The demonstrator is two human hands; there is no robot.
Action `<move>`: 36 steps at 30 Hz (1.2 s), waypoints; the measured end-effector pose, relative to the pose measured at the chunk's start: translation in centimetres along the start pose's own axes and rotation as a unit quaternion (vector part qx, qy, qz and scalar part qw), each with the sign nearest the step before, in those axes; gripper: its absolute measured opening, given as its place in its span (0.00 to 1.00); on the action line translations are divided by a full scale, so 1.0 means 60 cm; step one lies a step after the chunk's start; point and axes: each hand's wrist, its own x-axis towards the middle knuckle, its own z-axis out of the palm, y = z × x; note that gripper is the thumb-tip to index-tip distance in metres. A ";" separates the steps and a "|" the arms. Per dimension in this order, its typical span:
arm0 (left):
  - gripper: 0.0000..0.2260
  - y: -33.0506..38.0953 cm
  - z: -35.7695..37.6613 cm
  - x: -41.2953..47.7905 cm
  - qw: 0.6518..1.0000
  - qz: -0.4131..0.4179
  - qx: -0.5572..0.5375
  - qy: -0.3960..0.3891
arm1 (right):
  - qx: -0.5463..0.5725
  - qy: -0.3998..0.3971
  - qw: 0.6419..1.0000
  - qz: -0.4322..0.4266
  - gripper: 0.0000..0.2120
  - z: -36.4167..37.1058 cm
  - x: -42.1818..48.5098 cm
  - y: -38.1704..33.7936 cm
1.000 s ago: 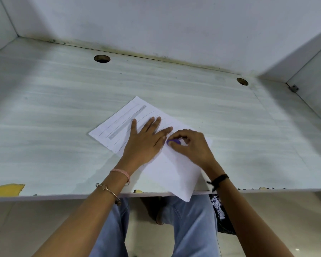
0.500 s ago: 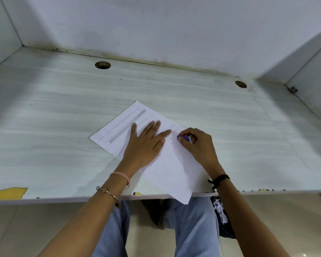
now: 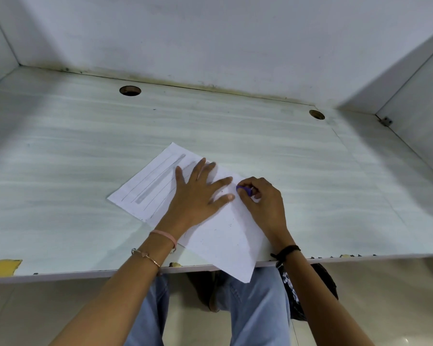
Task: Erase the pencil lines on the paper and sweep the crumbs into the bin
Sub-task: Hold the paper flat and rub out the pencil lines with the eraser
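Note:
A white sheet of paper [image 3: 225, 243] lies at an angle on the desk, its near corner hanging over the front edge. Pencil lines [image 3: 155, 181] and one broad grey stroke run along its far left part. My left hand [image 3: 198, 196] lies flat on the sheet with fingers spread, pressing it down. Just right of those fingertips, my right hand [image 3: 263, 203] pinches a small purple eraser [image 3: 245, 190] against the paper. Tiny dark crumbs [image 3: 229, 219] speckle the sheet below my hands.
The pale wood-grain desk [image 3: 60, 171] has walls behind and on both sides. Two round cable holes [image 3: 130, 90] [image 3: 317, 114] sit near the back edge. A yellow chipped patch [image 3: 1, 267] marks the front edge at left. A black bag [image 3: 308, 293] hangs below the desk by my right forearm.
My right hand with the eraser has slid right and a little farther across the paper. My left hand stays pressed on the sheet. The camera has tilted slightly.

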 end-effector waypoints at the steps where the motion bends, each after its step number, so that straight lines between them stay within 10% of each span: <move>1: 0.33 0.000 0.004 0.002 1.000 0.013 -0.005 -0.015 | 0.003 0.000 1.000 -0.001 0.03 -0.001 0.000 0.000; 36: 0.38 -0.005 0.017 0.010 0.999 0.014 0.013 -0.038 | -0.004 -0.101 0.994 0.045 0.08 -0.021 0.050 -0.036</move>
